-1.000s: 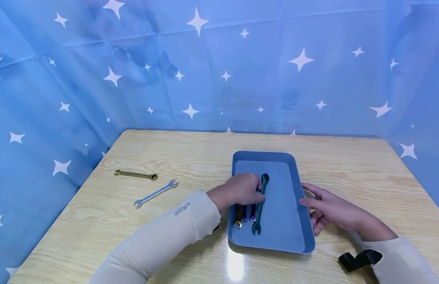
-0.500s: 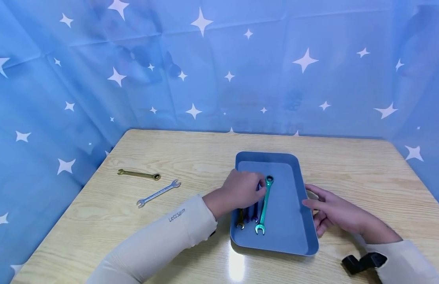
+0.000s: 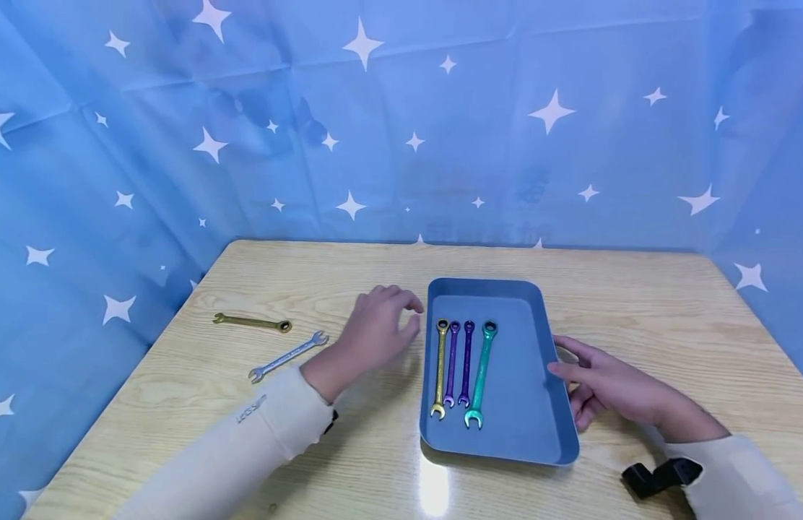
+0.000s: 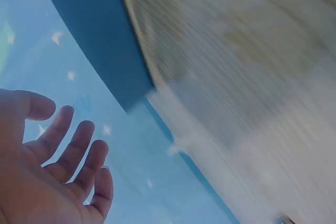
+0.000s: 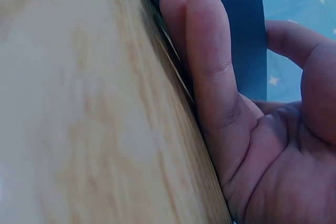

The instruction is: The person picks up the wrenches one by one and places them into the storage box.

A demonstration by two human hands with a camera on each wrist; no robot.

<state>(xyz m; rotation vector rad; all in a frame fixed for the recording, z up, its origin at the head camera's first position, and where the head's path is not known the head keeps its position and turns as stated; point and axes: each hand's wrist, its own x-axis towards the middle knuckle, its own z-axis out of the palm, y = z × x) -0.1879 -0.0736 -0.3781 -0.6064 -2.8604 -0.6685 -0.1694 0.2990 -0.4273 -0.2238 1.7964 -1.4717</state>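
My left hand [image 3: 378, 328] is over the table just left of the tray, fingers loosely bent and holding nothing; in the left wrist view the palm and spread fingers [image 4: 79, 145] show bare. Inside the blue-grey tray [image 3: 518, 433] lie a gold wrench [image 3: 440, 368], two purple wrenches [image 3: 451, 365] and a green wrench [image 3: 482, 372], side by side with ring ends to the back. My right hand [image 3: 612, 383] holds the tray's right side, thumb at the rim and fingers against the outer wall [image 5: 247, 40].
On the left part of the wooden table [image 3: 349, 274] lie a bronze-coloured ratchet wrench [image 3: 252, 321] and a silver open-end wrench [image 3: 287, 357]. A blue curtain with white stars [image 3: 388, 166] hangs behind the table's back edge.
My left hand has let go of the green wrench in the tray and moved left out over the table, uncovering the row of wrenches. My right hand stays at the tray's side.
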